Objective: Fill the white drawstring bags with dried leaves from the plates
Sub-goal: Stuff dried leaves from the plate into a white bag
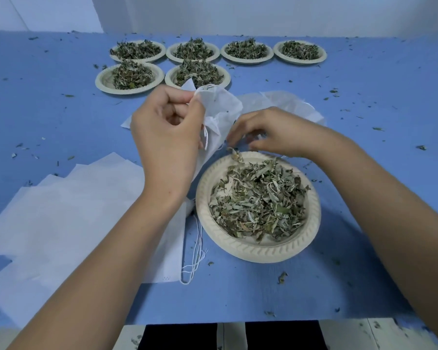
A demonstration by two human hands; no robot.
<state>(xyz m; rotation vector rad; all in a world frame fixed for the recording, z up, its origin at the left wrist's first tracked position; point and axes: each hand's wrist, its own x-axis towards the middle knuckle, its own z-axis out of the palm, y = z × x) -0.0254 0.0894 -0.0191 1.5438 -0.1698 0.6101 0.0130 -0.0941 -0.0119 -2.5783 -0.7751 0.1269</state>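
Soft, even light casts faint shadows. The tabletop (364,97) bows at the edges; the right hand (271,132) looks slightly blurred.

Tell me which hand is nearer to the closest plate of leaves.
Right. The right hand is at the far rim of the plate. The left hand is farther off, up and to its left, holding a white bag.
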